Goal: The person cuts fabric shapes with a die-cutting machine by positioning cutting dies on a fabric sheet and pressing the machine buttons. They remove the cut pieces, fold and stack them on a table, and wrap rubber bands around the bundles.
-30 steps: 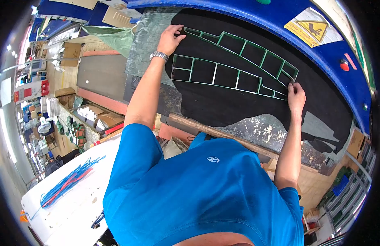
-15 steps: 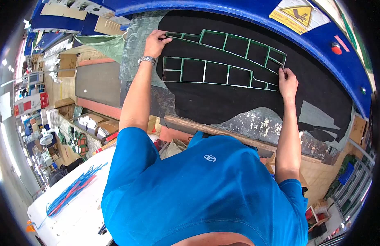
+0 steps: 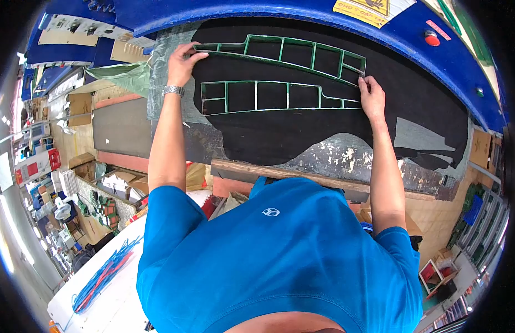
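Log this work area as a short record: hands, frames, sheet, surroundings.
Left hand: pinching the narrow left end of the upper green frame
Right hand: at that frame's wide right end, by the lower corner
Lower green frame: lying on the sheet, its narrow end pointing right
Black sheet: spread beneath both frames, irregular edge
Left wrist: metal-banded watch
Beyond the sheet: blue beam with a red button
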Demonstrator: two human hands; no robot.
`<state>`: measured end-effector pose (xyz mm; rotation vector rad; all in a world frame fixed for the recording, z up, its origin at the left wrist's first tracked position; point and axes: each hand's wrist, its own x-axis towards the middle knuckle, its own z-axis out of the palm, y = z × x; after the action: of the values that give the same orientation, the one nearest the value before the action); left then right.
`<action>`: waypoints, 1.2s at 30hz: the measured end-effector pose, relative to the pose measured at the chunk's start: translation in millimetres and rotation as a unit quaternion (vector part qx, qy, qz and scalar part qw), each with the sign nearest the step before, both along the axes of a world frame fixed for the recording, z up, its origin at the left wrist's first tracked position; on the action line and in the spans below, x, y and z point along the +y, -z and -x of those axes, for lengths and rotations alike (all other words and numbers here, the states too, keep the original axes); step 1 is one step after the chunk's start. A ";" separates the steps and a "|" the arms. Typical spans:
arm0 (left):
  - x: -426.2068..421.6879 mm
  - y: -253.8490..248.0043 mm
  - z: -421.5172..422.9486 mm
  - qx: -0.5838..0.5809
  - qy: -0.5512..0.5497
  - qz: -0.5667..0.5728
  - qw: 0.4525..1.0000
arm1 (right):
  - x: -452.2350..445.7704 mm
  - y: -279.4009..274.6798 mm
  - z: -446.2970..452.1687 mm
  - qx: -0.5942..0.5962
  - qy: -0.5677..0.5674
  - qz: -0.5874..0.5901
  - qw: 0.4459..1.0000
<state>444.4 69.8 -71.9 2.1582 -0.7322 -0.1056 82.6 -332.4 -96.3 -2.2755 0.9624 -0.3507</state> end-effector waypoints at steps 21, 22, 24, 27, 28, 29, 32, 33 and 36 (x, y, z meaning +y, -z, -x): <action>-130.7 -197.2 235.5 -0.169 0.341 0.243 0.892 | -61.9 -5.9 161.1 -0.122 0.247 -0.218 0.936; -138.1 -200.2 251.7 -0.171 0.380 0.257 0.872 | -59.0 -6.5 177.4 -0.110 0.284 -0.250 0.919; -154.8 -202.4 285.4 -0.194 0.437 0.292 0.828 | -31.8 -31.4 198.6 -0.105 0.333 -0.314 0.883; -160.8 -217.5 323.8 -0.123 0.504 0.319 0.793 | 24.2 -82.7 205.7 -0.208 0.341 -0.495 0.771; -163.1 -221.2 332.4 -0.091 0.527 0.329 0.779 | 38.4 -100.3 200.8 -0.249 0.315 -0.524 0.751; -165.9 -220.4 343.8 -0.093 0.529 0.350 0.768 | 45.5 -113.8 201.2 -0.276 0.273 -0.545 0.743; -171.5 -216.6 379.6 -0.063 0.546 0.393 0.737 | 57.7 -148.1 186.1 -0.355 0.263 -0.532 0.722; -171.4 -214.9 390.2 -0.039 0.554 0.399 0.730 | 68.4 -162.9 176.2 -0.307 0.298 -0.455 0.781; -176.2 -206.3 415.6 -0.067 0.548 0.427 0.716 | 70.4 -177.3 166.2 -0.241 0.326 -0.397 0.824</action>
<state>28.7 -106.4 134.3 0.6451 -1.6663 -0.1754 -83.6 -262.0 81.0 -0.9891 1.2711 -0.6278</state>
